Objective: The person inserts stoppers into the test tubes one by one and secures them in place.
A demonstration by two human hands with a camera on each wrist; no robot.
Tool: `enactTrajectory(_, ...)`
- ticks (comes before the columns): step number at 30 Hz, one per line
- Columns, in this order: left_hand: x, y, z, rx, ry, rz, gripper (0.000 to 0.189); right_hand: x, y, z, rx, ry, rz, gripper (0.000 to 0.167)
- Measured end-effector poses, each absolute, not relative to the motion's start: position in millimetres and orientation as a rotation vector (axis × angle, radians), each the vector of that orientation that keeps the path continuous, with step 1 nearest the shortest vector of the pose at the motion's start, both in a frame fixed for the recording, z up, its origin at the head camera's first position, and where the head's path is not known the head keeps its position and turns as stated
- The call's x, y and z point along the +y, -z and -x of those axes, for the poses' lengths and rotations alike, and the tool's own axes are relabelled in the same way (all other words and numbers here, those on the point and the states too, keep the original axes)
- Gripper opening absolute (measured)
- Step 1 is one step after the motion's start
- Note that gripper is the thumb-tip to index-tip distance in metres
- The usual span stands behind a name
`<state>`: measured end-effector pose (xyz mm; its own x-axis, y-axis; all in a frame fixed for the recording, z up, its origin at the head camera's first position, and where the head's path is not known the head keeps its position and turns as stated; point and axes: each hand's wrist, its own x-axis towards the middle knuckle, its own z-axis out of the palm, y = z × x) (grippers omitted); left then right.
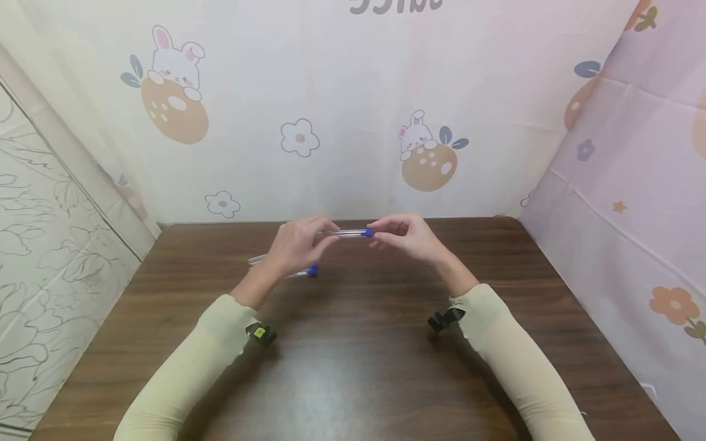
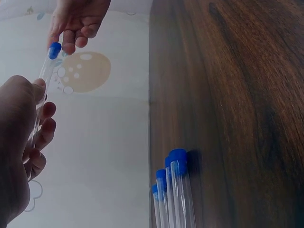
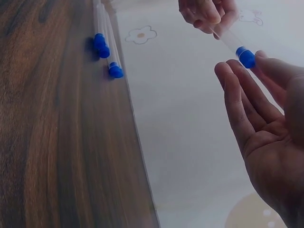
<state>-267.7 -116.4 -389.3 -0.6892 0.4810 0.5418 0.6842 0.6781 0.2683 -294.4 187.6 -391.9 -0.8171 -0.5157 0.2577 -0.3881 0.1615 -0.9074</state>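
My left hand (image 1: 300, 244) holds a clear test tube (image 1: 352, 233) level above the far part of the table, thumb on one side and curled fingers on the other. A blue cap (image 3: 246, 57) closes the tube's right end. At that cap, my right hand (image 1: 412, 236) pinches with thumb and index finger, while its other fingers stand apart in the right wrist view. More capped test tubes (image 2: 176, 190) lie side by side on the table under the left hand, their blue caps pointing right. The left forearm and hand partly cover them in the head view.
The dark wooden table (image 1: 353, 355) reaches back to a printed curtain (image 1: 353, 171) with rabbits and flowers. Another patterned curtain (image 1: 634, 233) hangs along the right side, and a floral panel (image 1: 49, 245) stands at the left. Each sleeve carries a small black wrist camera (image 1: 261, 334).
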Motion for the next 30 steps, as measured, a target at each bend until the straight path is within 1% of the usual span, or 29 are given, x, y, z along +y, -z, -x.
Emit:
enactTrajectory(8,-128,386,267,-2.472,0.638,0.867,0.016,194,393,296,2.291,1.755,0.926,0.029)
enactTrajectory(20,-155,394,270,-2.462,0.631,0.79,0.017,216,399,295,2.346,1.704,0.887,0.028)
enactTrajectory(30,-175,393,266,-2.459,0.659,0.734,0.016,235,401,292,2.366,1.719,0.877,0.027)
